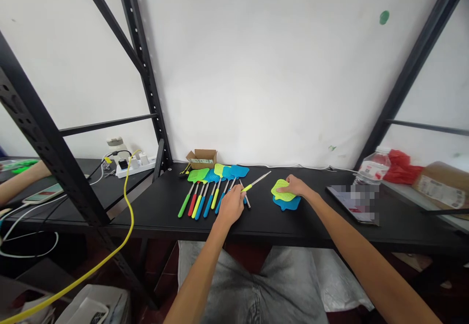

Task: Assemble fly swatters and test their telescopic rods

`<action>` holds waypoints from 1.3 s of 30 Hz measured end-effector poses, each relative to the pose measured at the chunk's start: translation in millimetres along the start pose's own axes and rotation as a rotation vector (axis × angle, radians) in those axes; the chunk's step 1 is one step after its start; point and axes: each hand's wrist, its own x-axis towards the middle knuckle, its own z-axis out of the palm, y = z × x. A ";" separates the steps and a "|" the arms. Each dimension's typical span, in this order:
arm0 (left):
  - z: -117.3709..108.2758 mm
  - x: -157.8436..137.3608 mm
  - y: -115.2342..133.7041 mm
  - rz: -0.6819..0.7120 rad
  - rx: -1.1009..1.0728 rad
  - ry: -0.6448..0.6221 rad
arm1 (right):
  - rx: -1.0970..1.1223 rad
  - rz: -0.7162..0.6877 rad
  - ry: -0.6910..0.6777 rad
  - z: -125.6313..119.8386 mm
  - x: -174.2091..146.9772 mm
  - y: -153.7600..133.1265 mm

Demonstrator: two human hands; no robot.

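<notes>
My left hand (232, 204) is closed around a yellow-green fly swatter handle (246, 188) with a thin metal rod pointing up and right. In my right hand (296, 186), the fingers grip the edge of a yellow-green mesh swatter head (282, 193). That head is apart from the rod and sits over a blue swatter head (288, 204) on the black table. Left of my left hand lies a row of several fly swatters (200, 202) with green, red, yellow and blue handles. Another metal rod (247, 200) lies beside my left hand, partly hidden by it.
A small open cardboard box (202, 160) stands at the back by the wall. To the right are a tablet-like device (350, 204), a plastic bottle (373, 165) and a red bag (403, 166). A yellow cable (129, 206) hangs at left, near another person's arm (24, 183).
</notes>
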 end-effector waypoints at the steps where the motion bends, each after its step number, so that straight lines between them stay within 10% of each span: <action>1: 0.0 -0.1 -0.1 -0.001 0.001 0.005 | 0.029 -0.016 0.007 -0.1 1.1 -0.7; 15: 1.1 0.4 -2.1 -0.006 -0.017 0.020 | 1.062 0.047 0.066 -3.6 -7.8 -6.4; 22: 1.1 1.3 -1.4 -0.021 -0.003 0.017 | 0.623 -0.202 0.554 -3.8 -19.8 -47.3; 39: 0.8 1.7 -0.6 -0.016 -0.015 0.006 | 0.294 -0.202 0.417 35.2 -27.6 -32.3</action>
